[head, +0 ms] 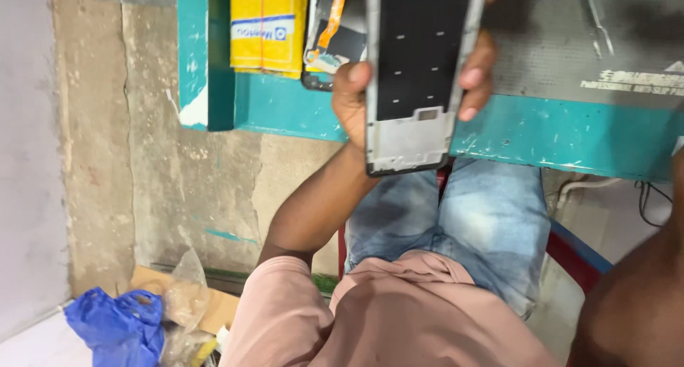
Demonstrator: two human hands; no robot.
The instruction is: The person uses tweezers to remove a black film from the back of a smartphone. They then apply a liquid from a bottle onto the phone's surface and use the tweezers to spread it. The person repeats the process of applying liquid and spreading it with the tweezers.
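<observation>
Clearly, left hand (356, 96) has its grip round the phone frame (417, 75) — right hand's grip cannot be told.

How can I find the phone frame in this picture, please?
Look at the teal table edge near the top. Just before it, over the jeans, the left hand holds the phone frame: a flat grey rectangle with a black centre panel, unlike the yellow box beside.
</observation>
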